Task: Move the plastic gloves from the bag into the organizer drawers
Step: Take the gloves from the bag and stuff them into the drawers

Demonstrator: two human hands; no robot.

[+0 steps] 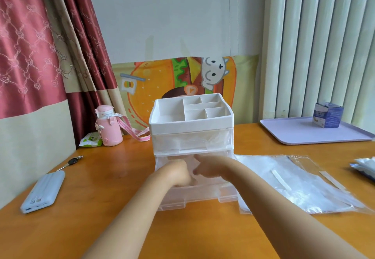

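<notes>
Clear plastic fronts let the contents of the white organizer (pixel 190 116) show through. Its upper drawer (pixel 192 141) is pushed in and seems to hold pale crumpled film already. The lower drawer (pixel 203 195) is pulled out toward the person, probably to give both hands room to work over it.

Both hands meet close together over that open drawer. The right hand (pixel 209 167) pinches a pale fold of the gloves (pixel 195 165) between thumb and curled fingers. The left hand (pixel 178 172) is bunched with its knuckles up and fingers turned down into the drawer. Whether it grips the gloves or only presses them I cannot tell. Thin film springs up, so two hands likely serve to tuck it flat enough for the drawer to close.

Just right of the organizer the bag (pixel 294 181) lies flat on the counter (pixel 101 208), within easy reach, and it looks nearly emptied. Left of the organizer, well apart, rest a power bank (pixel 43 190) and a key (pixel 71 162), out of the way.
</notes>
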